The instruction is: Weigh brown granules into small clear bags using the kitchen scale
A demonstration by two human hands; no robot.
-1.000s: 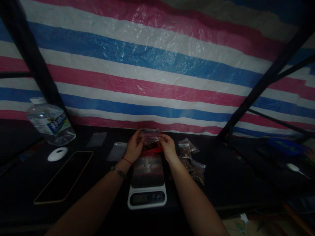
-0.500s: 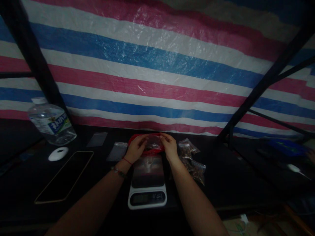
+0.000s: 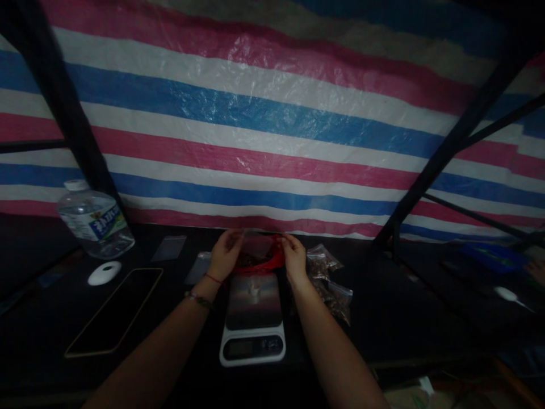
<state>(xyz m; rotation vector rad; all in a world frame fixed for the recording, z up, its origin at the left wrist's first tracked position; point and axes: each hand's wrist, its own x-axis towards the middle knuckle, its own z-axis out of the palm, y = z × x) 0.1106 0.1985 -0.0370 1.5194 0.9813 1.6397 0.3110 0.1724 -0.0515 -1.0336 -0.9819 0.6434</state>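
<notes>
My left hand (image 3: 223, 254) and my right hand (image 3: 292, 255) each pinch one top corner of a small clear plastic bag (image 3: 256, 245) with dark brown bits in it. I hold the bag upright over a red bowl (image 3: 272, 262) at the far end of a white kitchen scale (image 3: 254, 324). The scale's glossy platform is bare. Two filled clear bags (image 3: 330, 281) lie just right of my right hand.
Empty flat bags (image 3: 169, 247) lie left of the bowl. A phone (image 3: 114, 309), a white oval object (image 3: 104, 273) and a water bottle (image 3: 94, 220) sit at the left. A striped tarp (image 3: 272, 147) hangs behind the dark table; black bars cross at both sides.
The bag went down toward the red bowl, then came up a little, stretched between both hands. The view tilted slightly upward.
</notes>
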